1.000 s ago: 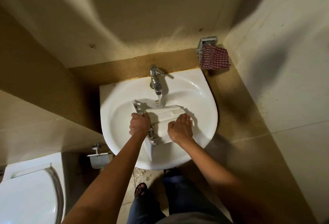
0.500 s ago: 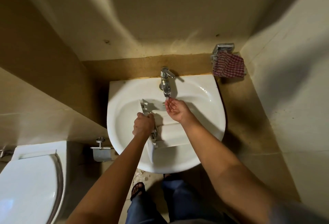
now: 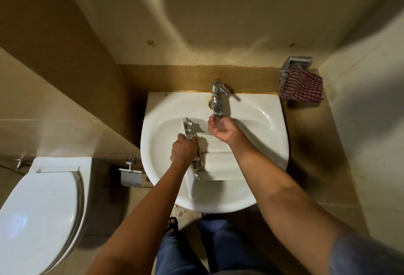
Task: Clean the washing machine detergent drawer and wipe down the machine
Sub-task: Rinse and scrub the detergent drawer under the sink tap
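Note:
The white detergent drawer (image 3: 220, 165) lies in the white wash basin (image 3: 271, 143), its long side running towards me. My left hand (image 3: 183, 150) grips the drawer's left wall near the middle. My right hand (image 3: 220, 129) is cupped palm up right under the chrome tap (image 3: 217, 99), and running water pools in the palm. The right hand is above the drawer's far end and holds nothing solid.
A red-and-white checked cloth (image 3: 302, 87) hangs from a chrome holder at the basin's back right. A white toilet (image 3: 37, 213) stands at the lower left, with a metal paper holder (image 3: 130, 176) between it and the basin. Walls close in on both sides.
My right hand left the drawer's top, moved up to the tap and turned palm up under the water. The left hand kept its grip on the drawer.

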Motion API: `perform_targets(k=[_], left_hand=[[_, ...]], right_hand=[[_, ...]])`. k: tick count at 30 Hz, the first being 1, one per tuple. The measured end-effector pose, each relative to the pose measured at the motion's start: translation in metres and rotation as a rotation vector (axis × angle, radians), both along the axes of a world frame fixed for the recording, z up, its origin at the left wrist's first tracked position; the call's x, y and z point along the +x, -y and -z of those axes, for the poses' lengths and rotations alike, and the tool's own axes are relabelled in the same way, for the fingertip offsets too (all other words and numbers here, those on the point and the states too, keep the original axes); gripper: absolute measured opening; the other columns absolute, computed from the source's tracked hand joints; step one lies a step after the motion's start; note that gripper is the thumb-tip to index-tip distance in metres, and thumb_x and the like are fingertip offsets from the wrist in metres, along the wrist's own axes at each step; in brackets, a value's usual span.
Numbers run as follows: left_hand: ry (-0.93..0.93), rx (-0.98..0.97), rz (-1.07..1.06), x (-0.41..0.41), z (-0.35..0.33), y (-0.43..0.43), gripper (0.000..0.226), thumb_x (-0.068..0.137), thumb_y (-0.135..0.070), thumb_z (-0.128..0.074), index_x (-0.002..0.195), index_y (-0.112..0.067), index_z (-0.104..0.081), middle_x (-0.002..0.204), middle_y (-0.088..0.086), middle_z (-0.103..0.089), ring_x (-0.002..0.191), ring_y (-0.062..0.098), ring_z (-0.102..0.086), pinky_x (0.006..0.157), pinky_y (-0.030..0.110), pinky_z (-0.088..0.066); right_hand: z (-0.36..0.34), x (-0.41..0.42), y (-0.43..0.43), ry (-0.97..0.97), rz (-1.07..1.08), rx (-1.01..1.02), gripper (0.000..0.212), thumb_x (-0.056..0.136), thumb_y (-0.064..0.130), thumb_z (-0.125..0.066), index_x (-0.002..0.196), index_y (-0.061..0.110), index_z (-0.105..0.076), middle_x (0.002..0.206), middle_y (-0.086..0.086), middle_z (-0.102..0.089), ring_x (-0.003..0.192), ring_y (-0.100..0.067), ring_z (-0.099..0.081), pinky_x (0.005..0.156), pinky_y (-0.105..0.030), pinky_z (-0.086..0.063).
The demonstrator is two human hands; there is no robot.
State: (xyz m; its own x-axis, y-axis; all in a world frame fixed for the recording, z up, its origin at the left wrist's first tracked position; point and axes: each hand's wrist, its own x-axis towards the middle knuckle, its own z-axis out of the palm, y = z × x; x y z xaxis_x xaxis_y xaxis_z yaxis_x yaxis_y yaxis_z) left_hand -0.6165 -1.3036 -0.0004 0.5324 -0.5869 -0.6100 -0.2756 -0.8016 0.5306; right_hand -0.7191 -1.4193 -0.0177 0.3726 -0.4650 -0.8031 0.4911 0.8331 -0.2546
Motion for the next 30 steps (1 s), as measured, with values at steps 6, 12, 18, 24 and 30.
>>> perform_targets(k=[6, 12, 18, 24, 30], left_hand=[[0.006, 0.004, 0.019, 0.001, 0.0, 0.001, 0.041, 0.093, -0.037, -0.047, 0.118, -0.004, -0.047, 0.119, 0.021, -0.058, 0.108, 0.039, -0.056, 0.094, 0.044, -0.047], [0.065, -0.008, 0.106, 0.002, 0.0, -0.002, 0.042, 0.101, -0.033, -0.031, 0.125, -0.002, -0.047, 0.126, 0.022, -0.054, 0.114, 0.039, -0.052, 0.095, 0.044, -0.044], [0.098, -0.031, 0.143, -0.001, 0.006, -0.004, 0.04, 0.102, -0.026, -0.03, 0.131, -0.002, -0.043, 0.128, 0.021, -0.054, 0.117, 0.04, -0.051, 0.1, 0.051, -0.043], [0.026, -0.006, 0.086, -0.002, 0.008, 0.003, 0.04, 0.103, -0.024, -0.03, 0.133, -0.002, -0.044, 0.13, 0.022, -0.053, 0.12, 0.039, -0.05, 0.102, 0.049, -0.041], [0.052, 0.044, 0.162, -0.006, 0.006, 0.005, 0.038, 0.103, -0.019, -0.027, 0.131, -0.001, -0.045, 0.128, 0.022, -0.054, 0.119, 0.038, -0.053, 0.098, 0.045, -0.045]], right_hand=[[-0.005, 0.006, -0.025, -0.075, -0.306, -0.258, 0.026, 0.094, -0.001, -0.04, 0.077, 0.004, -0.059, 0.066, -0.007, -0.064, 0.064, -0.013, -0.058, 0.056, -0.018, -0.048], [0.011, -0.025, -0.083, -0.981, -1.216, -1.557, 0.046, 0.103, 0.024, -0.033, 0.146, 0.011, -0.032, 0.151, -0.003, -0.035, 0.14, -0.016, -0.03, 0.115, -0.029, -0.017], [0.013, -0.015, -0.077, -1.179, -1.367, -1.411, 0.051, 0.101, 0.037, -0.015, 0.151, 0.031, -0.013, 0.157, 0.018, -0.012, 0.145, -0.001, -0.007, 0.119, -0.032, 0.0], [0.014, -0.027, -0.07, -1.219, -1.456, -1.428, 0.05, 0.102, 0.033, -0.017, 0.152, 0.033, -0.009, 0.158, 0.018, -0.009, 0.146, -0.004, -0.005, 0.119, -0.035, 0.001], [0.018, -0.031, -0.074, -1.506, -1.32, -1.103, 0.066, 0.097, 0.051, -0.023, 0.153, 0.019, -0.012, 0.16, 0.001, -0.011, 0.148, -0.016, -0.003, 0.119, -0.042, 0.007]])
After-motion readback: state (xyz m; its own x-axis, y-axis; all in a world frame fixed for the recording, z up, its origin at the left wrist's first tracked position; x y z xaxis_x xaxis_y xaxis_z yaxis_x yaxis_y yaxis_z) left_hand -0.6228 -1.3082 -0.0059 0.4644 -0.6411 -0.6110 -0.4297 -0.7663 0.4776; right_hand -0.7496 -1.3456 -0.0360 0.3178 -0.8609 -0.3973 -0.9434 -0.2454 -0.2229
